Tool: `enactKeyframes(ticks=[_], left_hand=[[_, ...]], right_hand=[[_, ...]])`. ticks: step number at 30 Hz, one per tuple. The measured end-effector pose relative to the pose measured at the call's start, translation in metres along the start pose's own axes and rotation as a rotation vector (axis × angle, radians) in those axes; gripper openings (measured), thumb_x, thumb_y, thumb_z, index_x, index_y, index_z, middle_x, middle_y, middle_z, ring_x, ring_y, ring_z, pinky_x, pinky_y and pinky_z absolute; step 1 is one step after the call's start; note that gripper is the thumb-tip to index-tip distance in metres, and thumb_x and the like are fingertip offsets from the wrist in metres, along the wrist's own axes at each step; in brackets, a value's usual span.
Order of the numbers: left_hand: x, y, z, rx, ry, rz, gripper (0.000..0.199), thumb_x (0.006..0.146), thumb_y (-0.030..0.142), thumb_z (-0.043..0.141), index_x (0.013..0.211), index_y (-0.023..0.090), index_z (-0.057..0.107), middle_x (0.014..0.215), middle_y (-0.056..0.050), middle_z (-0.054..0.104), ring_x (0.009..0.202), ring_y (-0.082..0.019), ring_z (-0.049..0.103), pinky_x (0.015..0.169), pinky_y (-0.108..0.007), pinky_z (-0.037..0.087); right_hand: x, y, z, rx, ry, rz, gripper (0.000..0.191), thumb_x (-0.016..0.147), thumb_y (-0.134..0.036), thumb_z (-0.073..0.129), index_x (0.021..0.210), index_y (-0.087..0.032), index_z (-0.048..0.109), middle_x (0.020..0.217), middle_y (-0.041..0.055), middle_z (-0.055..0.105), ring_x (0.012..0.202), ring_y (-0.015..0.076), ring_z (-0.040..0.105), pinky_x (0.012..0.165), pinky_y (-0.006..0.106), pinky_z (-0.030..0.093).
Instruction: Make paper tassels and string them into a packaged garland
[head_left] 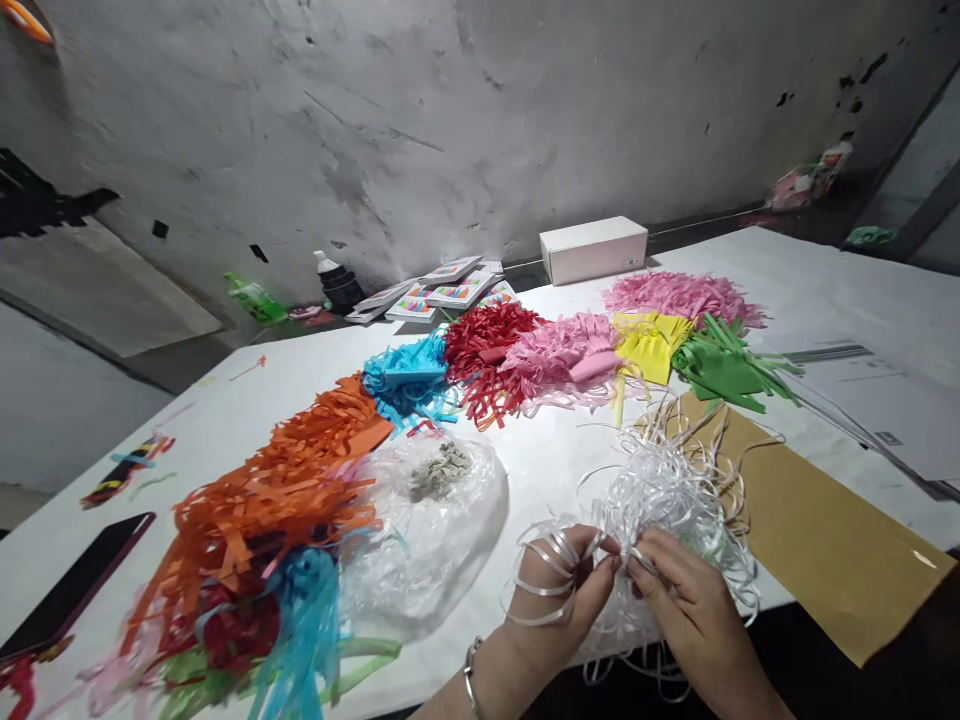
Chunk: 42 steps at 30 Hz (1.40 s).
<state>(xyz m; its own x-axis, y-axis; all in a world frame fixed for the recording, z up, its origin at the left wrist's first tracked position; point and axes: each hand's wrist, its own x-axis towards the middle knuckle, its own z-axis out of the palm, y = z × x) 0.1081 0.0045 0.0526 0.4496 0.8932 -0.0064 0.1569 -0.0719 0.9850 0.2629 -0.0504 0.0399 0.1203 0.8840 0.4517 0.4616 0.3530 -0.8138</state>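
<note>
Between pinched fingertips of left hand (553, 582) and right hand (688, 592), white ribbon (660, 490) is held, looped around the left, tangled just beyond; farther off, the box label (636, 262) cannot be read.

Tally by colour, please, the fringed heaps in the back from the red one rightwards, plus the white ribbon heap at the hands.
Red fringed paper heap: 1
Pink fringed paper heaps: 2
Yellow fringed paper heap: 1
Green fringed paper heap: 1
White glossy ribbon heap: 1
Total: 6
</note>
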Motion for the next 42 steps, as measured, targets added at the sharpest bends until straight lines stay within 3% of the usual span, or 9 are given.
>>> enactKeyframes(ticks=[6,12,16,22,29,32,35,39,42], left_hand=[[0.004,0.004,-0.008,0.184,-0.118,0.088,0.009,0.081,0.016,0.063,0.083,0.018,0.071,0.053,0.007,0.039,0.048,-0.010,0.033,0.052,-0.023,0.029],[0.006,0.012,-0.013,0.122,-0.177,0.004,0.011,0.083,0.018,0.059,0.079,0.017,0.069,0.055,0.006,0.040,0.050,-0.010,0.034,0.049,-0.022,0.027],[0.007,0.012,-0.015,0.194,-0.189,0.084,0.012,0.084,0.018,0.060,0.085,0.017,0.072,0.053,0.007,0.038,0.046,-0.009,0.033,0.050,-0.023,0.027],[0.007,-0.001,-0.013,0.457,-0.132,0.222,0.012,0.081,0.012,0.063,0.080,0.020,0.072,0.054,0.003,0.049,0.047,-0.011,0.038,0.053,-0.025,0.027],[0.008,-0.016,-0.011,0.311,0.037,0.129,0.011,0.078,0.013,0.062,0.085,0.018,0.068,0.059,0.004,0.048,0.051,-0.011,0.040,0.051,-0.022,0.030],[0.008,-0.011,-0.011,0.214,-0.030,0.083,0.011,0.084,0.020,0.059,0.090,0.017,0.068,0.056,0.007,0.041,0.049,-0.009,0.035,0.048,-0.019,0.028],[0.007,-0.007,-0.010,0.194,-0.120,0.141,0.013,0.084,0.020,0.059,0.091,0.015,0.068,0.054,0.009,0.038,0.047,-0.008,0.033,0.047,-0.019,0.027],[0.006,-0.007,-0.007,0.308,-0.091,0.287,0.014,0.084,0.018,0.058,0.090,0.014,0.070,0.054,0.007,0.042,0.047,-0.008,0.036,0.048,-0.019,0.029],[0.006,-0.010,-0.006,0.359,-0.052,0.307,0.013,0.083,0.018,0.058,0.085,0.015,0.071,0.055,0.004,0.048,0.048,-0.009,0.040,0.048,-0.020,0.031]], right_hand=[[-0.002,0.000,0.000,-0.049,0.082,-0.065,0.015,0.095,-0.016,0.057,0.082,-0.023,0.059,0.076,-0.0013,0.061,0.071,0.0126,0.062,0.066,0.020,0.050],[0.000,-0.001,0.000,-0.011,0.068,-0.011,0.014,0.093,-0.016,0.058,0.081,-0.023,0.061,0.075,-0.0021,0.063,0.070,0.0118,0.063,0.065,0.018,0.051],[0.002,0.000,0.001,-0.034,0.087,-0.031,0.012,0.093,-0.015,0.058,0.084,-0.023,0.063,0.078,-0.0015,0.065,0.072,0.0120,0.065,0.068,0.018,0.052],[-0.001,0.001,0.005,-0.100,0.112,-0.078,0.014,0.092,-0.014,0.057,0.082,-0.022,0.060,0.075,-0.0012,0.063,0.069,0.0121,0.063,0.065,0.020,0.050],[-0.004,0.001,0.006,-0.134,0.219,-0.002,0.016,0.088,-0.013,0.055,0.076,-0.023,0.053,0.069,-0.0033,0.054,0.062,0.0115,0.055,0.059,0.020,0.046],[-0.002,0.001,0.004,-0.084,0.179,0.030,0.016,0.090,-0.015,0.056,0.075,-0.023,0.055,0.070,-0.0029,0.056,0.064,0.0121,0.058,0.059,0.019,0.048],[-0.002,0.001,0.005,-0.042,0.150,0.035,0.017,0.091,-0.017,0.056,0.075,-0.023,0.057,0.070,-0.0031,0.057,0.064,0.0124,0.059,0.060,0.020,0.049],[-0.003,0.002,0.008,-0.043,0.169,0.035,0.015,0.092,-0.017,0.057,0.078,-0.023,0.059,0.072,-0.0029,0.060,0.066,0.0123,0.060,0.061,0.020,0.049],[-0.004,0.003,0.011,-0.057,0.173,0.018,0.016,0.092,-0.016,0.058,0.078,-0.023,0.057,0.070,-0.0036,0.057,0.064,0.0114,0.058,0.060,0.020,0.047]])
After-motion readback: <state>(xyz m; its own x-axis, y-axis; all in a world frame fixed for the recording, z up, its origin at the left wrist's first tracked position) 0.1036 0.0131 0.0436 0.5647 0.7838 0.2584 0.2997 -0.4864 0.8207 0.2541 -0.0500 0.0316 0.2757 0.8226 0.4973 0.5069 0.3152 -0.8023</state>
